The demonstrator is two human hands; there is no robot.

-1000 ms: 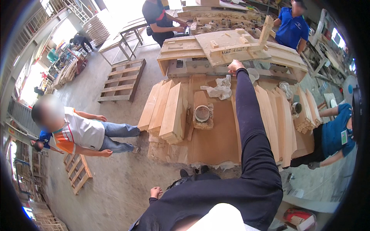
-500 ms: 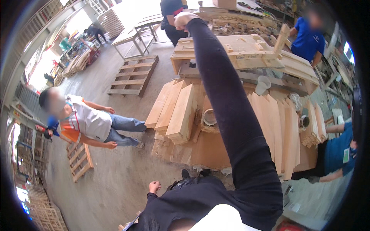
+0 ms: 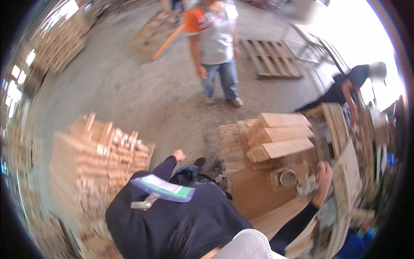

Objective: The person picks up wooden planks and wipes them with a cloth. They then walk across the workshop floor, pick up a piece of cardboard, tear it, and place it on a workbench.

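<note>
My right hand (image 3: 324, 175), its fingers curled closed, is over the work area at the right; whether anything is inside it is hidden. Beside it lies a crumpled whitish plastic bag (image 3: 307, 184), and left of that a roll of tape (image 3: 287, 177). Past these, light wooden boards (image 3: 282, 131) are stacked on a brown cardboard sheet (image 3: 250, 183). My left hand (image 3: 178, 155) is small and a little blurred, held near my body with the fingers curled in and no object showing. Longer pale boards (image 3: 280, 218) lie under my right forearm.
A large stack of wood pieces (image 3: 116, 159) stands at the left. Ahead, a person in a white and orange shirt (image 3: 215, 34) stands on the concrete floor. Wooden pallets (image 3: 271, 58) lie farther off. Another person in dark clothes (image 3: 345, 88) bends over at the right.
My view has swung left, bringing the standing person to the middle and the wood stack into sight. My right arm, stretched far forward before, is now lower and nearer the tape roll.
</note>
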